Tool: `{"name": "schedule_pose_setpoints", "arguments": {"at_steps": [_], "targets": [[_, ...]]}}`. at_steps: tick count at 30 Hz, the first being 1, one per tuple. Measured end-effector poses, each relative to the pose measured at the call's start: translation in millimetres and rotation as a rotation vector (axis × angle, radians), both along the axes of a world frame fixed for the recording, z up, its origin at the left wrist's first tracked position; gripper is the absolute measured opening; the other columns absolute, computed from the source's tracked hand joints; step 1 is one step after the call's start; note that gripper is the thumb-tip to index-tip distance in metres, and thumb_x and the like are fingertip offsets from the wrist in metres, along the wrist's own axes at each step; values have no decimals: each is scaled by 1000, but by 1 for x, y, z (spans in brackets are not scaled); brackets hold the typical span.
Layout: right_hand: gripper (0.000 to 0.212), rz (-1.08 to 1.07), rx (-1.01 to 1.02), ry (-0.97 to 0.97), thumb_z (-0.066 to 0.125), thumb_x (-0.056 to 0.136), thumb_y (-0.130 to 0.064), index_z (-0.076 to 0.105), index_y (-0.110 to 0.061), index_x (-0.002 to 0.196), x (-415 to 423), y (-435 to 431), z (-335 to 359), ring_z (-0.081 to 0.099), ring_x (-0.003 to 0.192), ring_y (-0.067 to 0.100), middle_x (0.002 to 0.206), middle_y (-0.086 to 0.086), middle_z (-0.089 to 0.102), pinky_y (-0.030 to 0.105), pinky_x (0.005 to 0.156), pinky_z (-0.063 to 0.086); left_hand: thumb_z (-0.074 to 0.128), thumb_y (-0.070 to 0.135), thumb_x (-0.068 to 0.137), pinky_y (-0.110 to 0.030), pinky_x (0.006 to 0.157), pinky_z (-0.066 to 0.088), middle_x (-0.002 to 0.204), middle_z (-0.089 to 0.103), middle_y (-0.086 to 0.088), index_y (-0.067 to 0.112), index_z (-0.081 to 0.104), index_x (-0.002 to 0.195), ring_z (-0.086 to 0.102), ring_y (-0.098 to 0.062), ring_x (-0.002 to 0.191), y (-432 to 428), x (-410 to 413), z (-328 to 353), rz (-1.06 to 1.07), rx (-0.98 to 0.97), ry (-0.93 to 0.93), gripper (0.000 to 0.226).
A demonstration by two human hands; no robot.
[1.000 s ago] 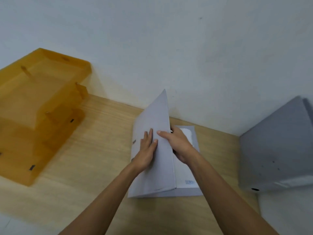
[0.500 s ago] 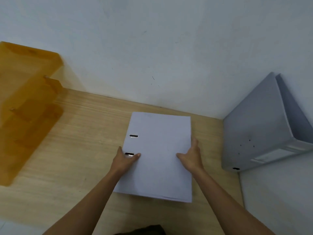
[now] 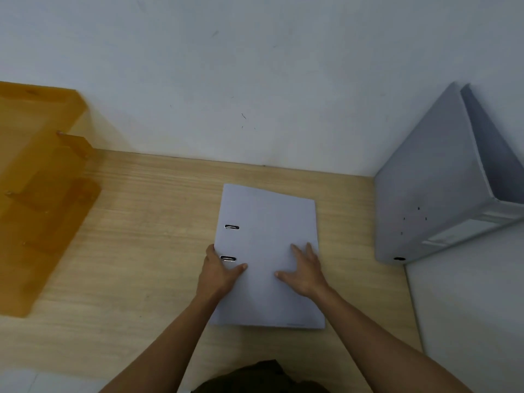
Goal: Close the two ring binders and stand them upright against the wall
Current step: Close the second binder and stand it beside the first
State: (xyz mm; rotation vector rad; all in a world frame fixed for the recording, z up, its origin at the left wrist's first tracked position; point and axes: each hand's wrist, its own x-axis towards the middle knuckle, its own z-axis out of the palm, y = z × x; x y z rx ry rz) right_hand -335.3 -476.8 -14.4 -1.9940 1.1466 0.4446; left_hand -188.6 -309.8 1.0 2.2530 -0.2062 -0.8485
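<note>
A pale grey ring binder (image 3: pixel 266 222) lies flat and closed on the wooden desk (image 3: pixel 141 251), its spine with two metal slots on the left. My left hand (image 3: pixel 218 275) grips that spine edge, thumb on the cover. My right hand (image 3: pixel 307 275) rests flat on the cover near its right side, fingers spread. A second grey ring binder (image 3: pixel 428 194) stands closed in the right corner, tilted against the side wall.
An orange translucent stack of letter trays (image 3: pixel 42 194) sits on the desk's left side. The white back wall (image 3: pixel 255 80) runs just behind the flat binder. A white side panel (image 3: pixel 467 321) borders the desk on the right.
The raised cover came down and the binder now lies closed. My right hand moved from the binder's right edge onto the cover; my left hand stays at the spine.
</note>
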Motion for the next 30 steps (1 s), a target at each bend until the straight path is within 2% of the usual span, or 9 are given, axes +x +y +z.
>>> {"name": "schedule_pose_setpoints", "arguments": {"at_steps": [3, 5, 9, 12, 15, 19, 22, 27, 30], "targets": [[103, 14, 105, -8, 66, 86, -59, 4, -30, 163, 9, 6, 1, -15, 156, 38, 171, 6, -19, 56, 125, 8, 91, 35, 71, -38, 96, 49, 141, 60, -14, 8, 36, 148, 60, -34, 125, 3, 8, -2, 40, 0, 62, 98], [99, -4, 157, -10, 60, 89, -62, 4, -30, 163, 10, 5, 5, -18, 156, 38, 170, 5, -21, 56, 125, 5, 91, 41, 69, -43, 97, 53, 136, 65, -13, 6, 47, 142, 65, -32, 117, 3, 17, -3, 133, -32, 149, 92], [86, -84, 262, -37, 42, 96, -65, 0, -31, 163, 15, 7, 14, -24, 153, 40, 169, 7, -25, 58, 124, -4, 68, 78, 66, -38, 75, 55, 112, 77, -8, 21, 72, 113, 73, -25, 97, 6, 27, 12, 254, -194, 506, 74], [84, -163, 296, -74, 33, 95, -71, -8, -38, 161, 20, 10, 25, -26, 153, 40, 168, 6, -29, 63, 122, -5, 53, 83, 78, -48, 89, 57, 121, 75, -17, 19, 73, 126, 71, -38, 111, 2, 25, 13, 201, -379, 704, 83], [85, -244, 315, -142, 29, 94, -74, -11, -39, 160, 23, 8, 42, -24, 154, 39, 169, 5, -26, 62, 121, -7, 55, 78, 83, -51, 85, 60, 129, 71, -20, 23, 71, 131, 70, -41, 115, -15, 17, 30, 131, -578, 859, 75], [82, -292, 327, -262, 26, 95, -73, -9, -38, 160, 29, 5, 65, -21, 155, 38, 171, 5, -20, 58, 122, -10, 64, 72, 82, -50, 92, 58, 132, 69, -20, 23, 66, 136, 67, -39, 120, -35, 10, 53, -13, -608, 850, 73], [84, -292, 319, -364, 26, 93, -75, -11, -39, 159, 28, 3, 85, -18, 157, 31, 171, 0, -17, 59, 124, -7, 68, 67, 79, -44, 87, 61, 126, 74, -15, 23, 64, 135, 72, -34, 114, -48, -2, 72, -91, -580, 734, 71], [92, -259, 289, -627, 31, 88, -80, -11, -41, 159, 14, -8, 123, -12, 158, 15, 172, -9, -13, 56, 126, 1, 74, 55, 79, -33, 81, 62, 121, 77, -9, 19, 64, 132, 74, -28, 109, -62, -18, 106, -195, -668, 544, 65], [97, -220, 269, -806, 40, 78, -86, -5, -51, 157, -3, -17, 149, 7, 157, 7, 169, -24, 0, 52, 127, 15, 77, 46, 80, -31, 81, 62, 117, 78, -5, 21, 65, 128, 75, -24, 106, -71, -29, 123, -289, -722, 420, 55]]}}
